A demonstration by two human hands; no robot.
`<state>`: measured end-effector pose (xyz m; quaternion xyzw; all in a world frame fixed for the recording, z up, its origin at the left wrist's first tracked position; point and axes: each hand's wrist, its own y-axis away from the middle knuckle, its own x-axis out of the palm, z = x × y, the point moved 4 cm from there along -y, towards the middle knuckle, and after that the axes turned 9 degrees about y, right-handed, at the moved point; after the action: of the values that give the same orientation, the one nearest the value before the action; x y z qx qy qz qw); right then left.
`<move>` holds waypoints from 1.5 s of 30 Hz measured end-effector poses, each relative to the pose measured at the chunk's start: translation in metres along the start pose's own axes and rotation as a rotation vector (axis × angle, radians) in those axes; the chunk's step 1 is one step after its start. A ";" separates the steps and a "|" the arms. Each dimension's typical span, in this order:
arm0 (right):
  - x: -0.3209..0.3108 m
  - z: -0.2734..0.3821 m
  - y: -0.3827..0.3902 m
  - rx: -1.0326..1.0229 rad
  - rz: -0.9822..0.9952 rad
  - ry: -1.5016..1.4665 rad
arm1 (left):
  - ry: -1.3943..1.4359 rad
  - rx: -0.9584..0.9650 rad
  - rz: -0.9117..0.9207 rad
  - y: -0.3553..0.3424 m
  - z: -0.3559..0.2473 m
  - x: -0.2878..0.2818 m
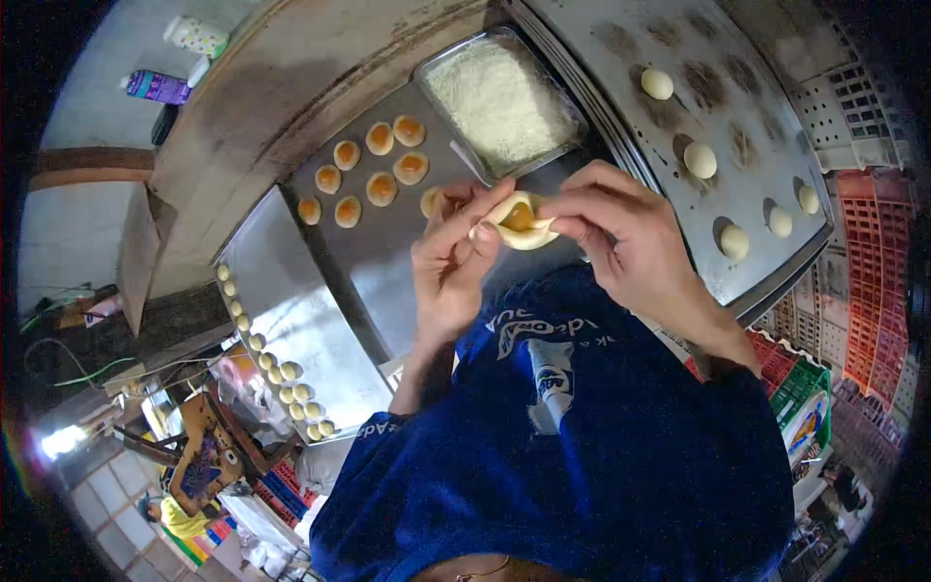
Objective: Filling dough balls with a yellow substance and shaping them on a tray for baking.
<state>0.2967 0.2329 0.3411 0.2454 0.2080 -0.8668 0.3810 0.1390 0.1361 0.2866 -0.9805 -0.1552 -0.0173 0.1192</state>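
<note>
Blue shirt cloth [621, 436] fills the space nearest the camera, and just beyond it a dough round [531, 241] hangs between both hands, lifted clear of the work surface. Left hand [454, 247] grips its left rim between thumb and curled fingers; right hand [626, 228] pinches the opposite edge between thumb and forefinger, its other fingers bent loosely. Between those grips the dough gapes, with orange filling [521, 216] showing inside. Pulling too hard from both sides could thin the wall and tear it, and filling smeared onto the rim would probably keep the edges from sticking. Tipping the piece might also spill the filling towards the shirt. Just past the left hand, filled discs [381, 189] lie open on a dark metal surface [380, 286]; a careless wrist could smudge the nearest, which is partly hidden. Beyond the hands, pale powder in a metal tray [427, 85] could scatter if a knuckle knocked it. Farther right, smooth dough balls [699, 160] sit on a stained sheet [630, 126], where a jolt might roll one. Well left, small dough pieces [257, 341] crowd together and could stick to one another.
</note>
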 end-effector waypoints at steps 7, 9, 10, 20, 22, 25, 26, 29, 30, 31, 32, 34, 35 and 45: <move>0.002 0.007 0.011 -0.109 -0.065 0.091 | -0.064 0.001 -0.011 0.005 -0.004 -0.009; 0.002 0.008 0.008 -0.064 -0.103 0.057 | -0.121 0.136 0.062 0.000 -0.018 -0.005; 0.002 0.008 0.007 -0.041 -0.122 0.041 | -0.149 0.204 0.098 -0.002 -0.025 -0.002; 0.005 0.017 0.008 -0.233 -0.154 0.166 | -0.252 0.468 0.111 -0.007 -0.014 -0.009; 0.006 0.018 0.009 -0.292 -0.127 0.181 | -0.283 0.514 0.134 -0.003 -0.014 -0.007; 0.005 0.011 0.009 -0.108 -0.131 0.019 | -0.218 0.326 0.103 0.010 -0.016 0.011; 0.005 0.009 0.008 -0.047 -0.130 -0.033 | -0.194 0.265 0.091 0.012 -0.016 0.014; 0.013 0.012 0.004 -0.068 -0.182 -0.032 | -0.205 0.253 -0.002 0.011 -0.017 0.014; 0.016 0.012 0.003 -0.076 -0.211 -0.032 | -0.209 0.246 -0.044 0.011 -0.017 0.014; 0.017 0.012 0.003 -0.083 -0.242 -0.031 | -0.213 0.240 -0.085 0.010 -0.017 0.015; 0.017 0.009 0.005 -0.083 -0.240 -0.029 | -0.211 0.240 -0.087 0.010 -0.018 0.018; 0.016 0.007 0.011 -0.187 -0.252 0.090 | -0.158 0.320 -0.185 0.008 -0.023 0.024; 0.015 0.006 0.014 -0.239 -0.258 0.150 | -0.132 0.360 -0.233 0.007 -0.025 0.028; 0.008 0.008 0.022 -0.103 -0.048 -0.031 | 0.446 -0.258 -0.292 0.015 0.009 0.044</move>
<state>0.3068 0.2098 0.3391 0.2072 0.2523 -0.8675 0.3753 0.1853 0.1372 0.2773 -0.9269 -0.2614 -0.2687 0.0210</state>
